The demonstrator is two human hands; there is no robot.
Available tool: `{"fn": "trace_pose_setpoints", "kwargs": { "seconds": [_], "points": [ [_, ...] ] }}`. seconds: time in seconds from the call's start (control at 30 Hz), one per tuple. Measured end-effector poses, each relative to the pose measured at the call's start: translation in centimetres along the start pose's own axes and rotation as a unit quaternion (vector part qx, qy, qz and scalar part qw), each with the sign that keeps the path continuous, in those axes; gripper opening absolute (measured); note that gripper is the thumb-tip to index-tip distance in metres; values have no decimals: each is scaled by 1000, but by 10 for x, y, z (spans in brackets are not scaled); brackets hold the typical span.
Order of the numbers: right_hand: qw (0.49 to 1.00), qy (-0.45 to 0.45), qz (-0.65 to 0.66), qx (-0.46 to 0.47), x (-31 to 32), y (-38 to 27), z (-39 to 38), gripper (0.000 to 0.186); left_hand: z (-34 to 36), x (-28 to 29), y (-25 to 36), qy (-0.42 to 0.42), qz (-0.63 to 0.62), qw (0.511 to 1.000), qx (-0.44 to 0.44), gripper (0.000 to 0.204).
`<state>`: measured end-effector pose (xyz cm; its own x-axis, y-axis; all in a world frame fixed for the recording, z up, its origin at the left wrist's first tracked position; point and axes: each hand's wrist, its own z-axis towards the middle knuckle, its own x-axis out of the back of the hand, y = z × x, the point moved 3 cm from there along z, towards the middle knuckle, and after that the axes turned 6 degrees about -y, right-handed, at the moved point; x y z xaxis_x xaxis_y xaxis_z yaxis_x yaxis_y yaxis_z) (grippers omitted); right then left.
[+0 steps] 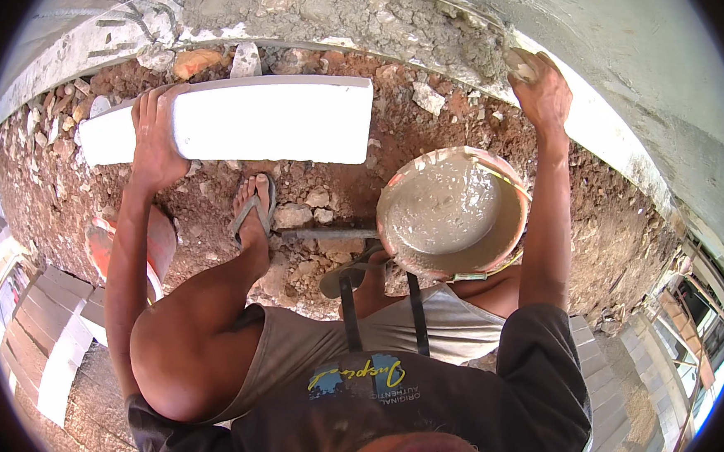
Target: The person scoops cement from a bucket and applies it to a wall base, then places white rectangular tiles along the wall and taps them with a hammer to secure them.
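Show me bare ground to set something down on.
The widest bare soil lies between the right forearm and the wall's white base. A smaller, rubbly patch sits between the white block and the right hand, beyond the mortar bucket. It is crowded between the left foot and that bucket: stones and a grey bar.

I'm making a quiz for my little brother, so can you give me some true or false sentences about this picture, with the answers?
1. The left hand touches the white block. True.
2. The bucket is empty. False: the bucket has wet grey mix in it.
3. The person wears sandals. True.
4. The right hand is inside the bucket. False: the right hand is up near the wall.
5. The shirt is all white. False: the shirt is dark.
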<state>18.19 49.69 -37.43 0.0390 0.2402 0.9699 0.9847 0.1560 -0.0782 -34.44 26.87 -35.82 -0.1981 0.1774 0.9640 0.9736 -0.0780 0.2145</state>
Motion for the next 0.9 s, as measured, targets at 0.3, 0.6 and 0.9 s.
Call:
{"fn": "trace_pose_setpoints", "kwargs": {
  "seconds": [0.3,0.6,0.9],
  "points": [
    [998,-35,42,-20,-8,-3,-14,49,0,1,3,12,7,1000,-4,81],
    [982,-53,126,-131,9,76,-32,50,1,0,2,13,6,1000,-2,81],
    [939,-275,108,-175,-31,208,-82,61,2,3,6,23,17,999,-16,73]
  ]
}}
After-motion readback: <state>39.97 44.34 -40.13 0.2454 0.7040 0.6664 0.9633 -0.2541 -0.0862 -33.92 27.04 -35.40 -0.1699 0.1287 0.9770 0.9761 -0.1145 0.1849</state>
